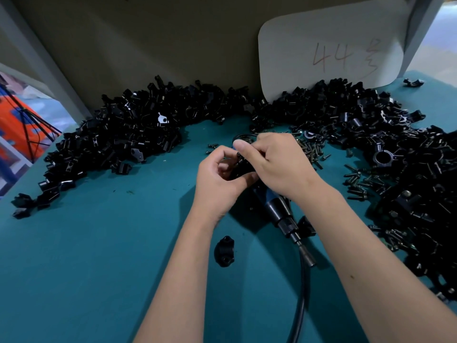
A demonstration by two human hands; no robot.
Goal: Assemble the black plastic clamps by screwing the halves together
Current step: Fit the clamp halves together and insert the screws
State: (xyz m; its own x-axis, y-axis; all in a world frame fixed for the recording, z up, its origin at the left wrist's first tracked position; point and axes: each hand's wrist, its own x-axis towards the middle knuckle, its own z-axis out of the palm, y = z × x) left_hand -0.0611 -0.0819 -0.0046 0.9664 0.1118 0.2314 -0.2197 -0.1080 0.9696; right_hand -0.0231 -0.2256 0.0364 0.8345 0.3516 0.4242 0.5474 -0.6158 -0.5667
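Head view of a teal table [99,256]. Left hand [218,179] and right hand [277,164] meet at centre above the table, fingers of both curled around a small black clamp [241,164] held between them; the clamp is largely hidden by the hands. Right thumb and forefinger pinch at its top. Beneath the hands lies a black-and-blue power screwdriver [277,206], its cable [303,293] running toward the near edge. A single clamp half [224,251] lies just left of the cable. Heaps of black clamp parts: left pile [118,134], right pile [395,157]. Loose screws [314,151] are scattered just right of the hands. A white card [329,45] leans on the back wall, hand-lettered "44" followed by a character too faint to read.
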